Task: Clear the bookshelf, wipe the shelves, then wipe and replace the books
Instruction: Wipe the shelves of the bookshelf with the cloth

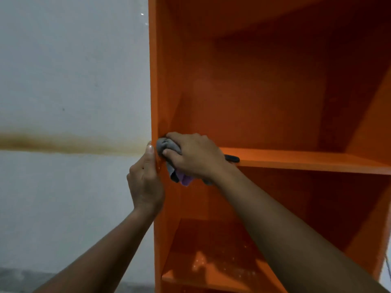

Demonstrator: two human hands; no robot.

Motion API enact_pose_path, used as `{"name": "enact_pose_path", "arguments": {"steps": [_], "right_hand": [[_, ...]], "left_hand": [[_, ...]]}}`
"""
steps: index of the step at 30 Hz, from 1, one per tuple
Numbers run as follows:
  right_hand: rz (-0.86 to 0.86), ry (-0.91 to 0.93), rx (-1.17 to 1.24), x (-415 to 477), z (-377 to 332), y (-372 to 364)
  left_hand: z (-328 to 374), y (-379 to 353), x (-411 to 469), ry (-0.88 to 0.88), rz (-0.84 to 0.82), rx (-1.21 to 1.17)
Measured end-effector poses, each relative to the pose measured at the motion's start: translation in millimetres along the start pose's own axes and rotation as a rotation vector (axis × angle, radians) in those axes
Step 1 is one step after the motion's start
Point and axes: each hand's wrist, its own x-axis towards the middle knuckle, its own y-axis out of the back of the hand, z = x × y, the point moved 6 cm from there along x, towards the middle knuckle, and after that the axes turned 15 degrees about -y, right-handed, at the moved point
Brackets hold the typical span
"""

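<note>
A pale wall [74,70] fills everything left of the two hands, with a brown stain band [63,142] running across it level with the grip. A strip of grey floor [21,280] shows far below.

The orange bookshelf [264,106] takes up the space right of the hands. Its left side panel [154,81] runs straight up and down through the grip. The bay above the hands is open and deep, darkening toward the top.

The middle shelf [306,160] starts at the right hand and runs away to the right, its front edge bare along that whole stretch. Below the forearms, the lower shelf [211,267] shows pale specks on its surface.

The left hand [146,182] grips the side panel's front edge, thumb lying up along it and fingers curled on the outer side. Just right of it, nearly touching, the right hand [194,155] clutches a bunched grey cloth [166,145] with a purple fold hanging under the palm. The cloth is pressed into the corner where the middle shelf meets the side panel.

A small dark thing [232,159] lies on the shelf edge behind the right wrist; what it is cannot be told.
</note>
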Motion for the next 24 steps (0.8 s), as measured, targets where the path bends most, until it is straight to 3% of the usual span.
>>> {"name": "enact_pose_path", "arguments": {"steps": [5,9,12,17,20,24], "right_hand": [[0.138,0.079,-0.108,-35.0,-0.2,7.5],[0.123,0.003,-0.174,-50.8,24.2,25.3],[0.124,-0.072,-0.223,-68.3,46.4,41.3],[0.125,-0.186,-0.334,-101.2,84.2,72.2],[0.121,-0.254,-0.165,-113.2,94.0,102.1],[0.348,-0.444,0.199,-112.0,131.8,156.8]], "left_hand": [[-15.8,-4.5,-13.3,0.099,-0.096,0.061],[10.5,-5.3,-19.6,0.129,-0.207,0.244],[24.3,-2.2,-24.7,0.109,-0.373,0.507],[36.2,-5.8,-34.0,0.064,-0.61,0.727],[50.8,-14.3,-30.5,-0.091,-0.702,0.858],[70.2,-41.6,-26.5,-0.21,-0.881,0.791]]}}
